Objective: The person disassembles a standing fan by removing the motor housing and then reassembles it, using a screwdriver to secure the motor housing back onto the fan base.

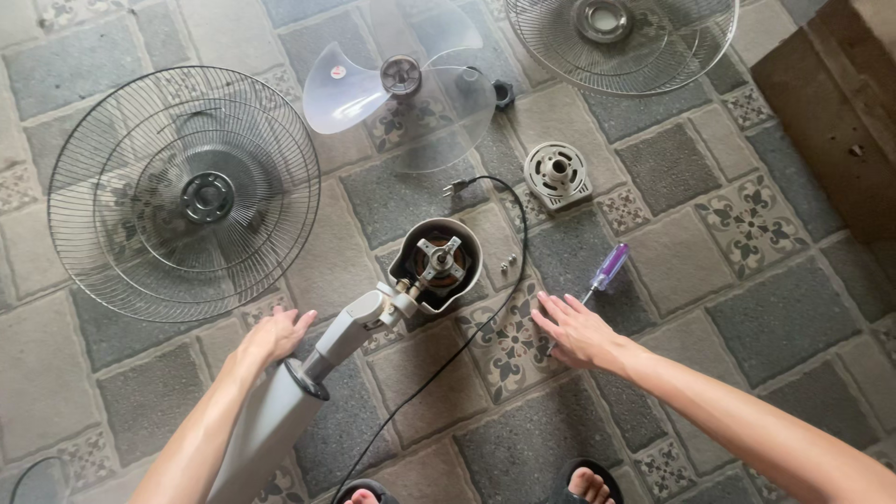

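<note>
1. Hands: left hand (275,338) loosely curled, resting against the grey fan neck (350,329), gripping nothing.
2. Right hand (577,329) open, fingers spread, over the screwdriver (602,274) on the tiles.
3. Motor (437,262) lies between both hands, slightly beyond them.

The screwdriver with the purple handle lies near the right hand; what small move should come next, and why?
Probably the right hand should slide a little forward and close on the screwdriver. It lies flat on the floor tiles just beyond the open fingertips, while the left hand rests by the grey fan stand, whose motor sits uncovered.
</note>
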